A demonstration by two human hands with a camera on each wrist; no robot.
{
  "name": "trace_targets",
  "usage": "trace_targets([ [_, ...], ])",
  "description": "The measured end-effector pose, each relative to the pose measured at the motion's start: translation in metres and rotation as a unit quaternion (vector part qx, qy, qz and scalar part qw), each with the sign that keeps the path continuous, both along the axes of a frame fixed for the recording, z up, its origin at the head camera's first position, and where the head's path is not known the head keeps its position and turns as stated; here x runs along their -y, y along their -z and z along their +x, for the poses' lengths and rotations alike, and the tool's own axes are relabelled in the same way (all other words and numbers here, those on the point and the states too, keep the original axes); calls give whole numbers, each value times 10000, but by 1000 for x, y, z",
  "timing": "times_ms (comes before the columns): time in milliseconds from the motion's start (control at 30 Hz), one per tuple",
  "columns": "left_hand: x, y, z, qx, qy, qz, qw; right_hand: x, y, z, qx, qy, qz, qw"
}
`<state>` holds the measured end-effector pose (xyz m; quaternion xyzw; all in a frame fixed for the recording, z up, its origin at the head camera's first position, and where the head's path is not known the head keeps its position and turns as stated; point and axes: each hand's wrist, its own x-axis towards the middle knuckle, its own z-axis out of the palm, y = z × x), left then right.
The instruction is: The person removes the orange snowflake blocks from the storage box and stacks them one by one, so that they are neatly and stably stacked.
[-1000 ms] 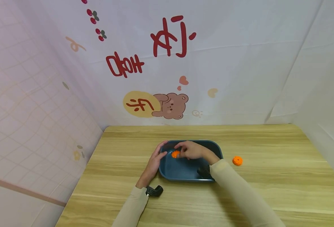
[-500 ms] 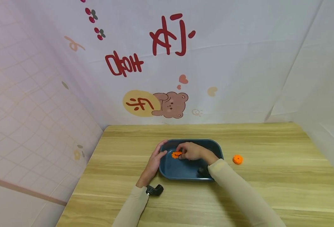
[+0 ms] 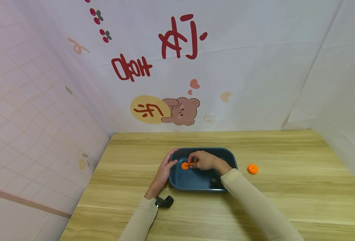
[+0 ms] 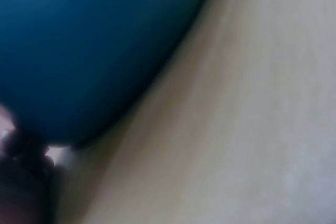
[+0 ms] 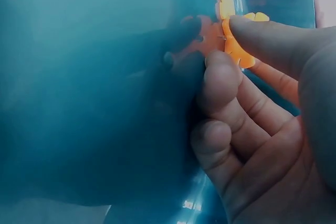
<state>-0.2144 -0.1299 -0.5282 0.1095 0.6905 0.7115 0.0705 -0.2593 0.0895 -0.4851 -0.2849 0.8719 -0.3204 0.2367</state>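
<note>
A dark blue plastic basin point(image 3: 189, 180) stands on the wooden table. My left hand point(image 3: 163, 172) holds its left end, with the fingers along the outside and the thumb over the rim. Inside the basin, my right hand point(image 3: 204, 160) pinches a thin orange notched disc point(image 5: 239, 51) between thumb and fingers. The disc shows nearly edge-on in the head view. A second orange notched disc point(image 3: 185, 166) lies just left of the fingertips, close against the pinched one. Whether the two are joined I cannot tell. The left wrist view shows mainly the basin's outer wall point(image 4: 89, 51), blurred.
To the right of the basin, orange notched discs point(image 3: 252, 169), apparently stacked, lie on the table point(image 3: 286, 194). A black wrist mount point(image 3: 164, 202) sticks out from my left wrist near the basin's front left corner. A white printed cloth point(image 3: 256, 83) hangs behind the table.
My right fingers have closed on an orange disc and tilted it up edge-on. The other disc has shifted slightly left. The left hand stays on the basin.
</note>
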Motion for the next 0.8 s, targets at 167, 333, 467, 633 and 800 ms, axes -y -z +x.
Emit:
trace_targets([
  [167, 0, -4, 1, 78, 73, 31, 9999, 0, 1, 0, -78, -92, -52, 9999],
  [333, 2, -9, 0, 176, 216, -15, 9996, -1, 0, -1, -114, -134, -92, 9998],
  [467, 1, -8, -1, 164, 180, -30, 9997, -1, 0, -1, -131, -140, -148, 9997],
  [633, -1, -5, 1, -3, 34, 39, 10000, -1, 0, -2, -159, -177, -219, 9995],
  [800, -2, -4, 1, -8, -9, 15, 10000, -1, 0, -1, -152, -154, -282, 9994],
])
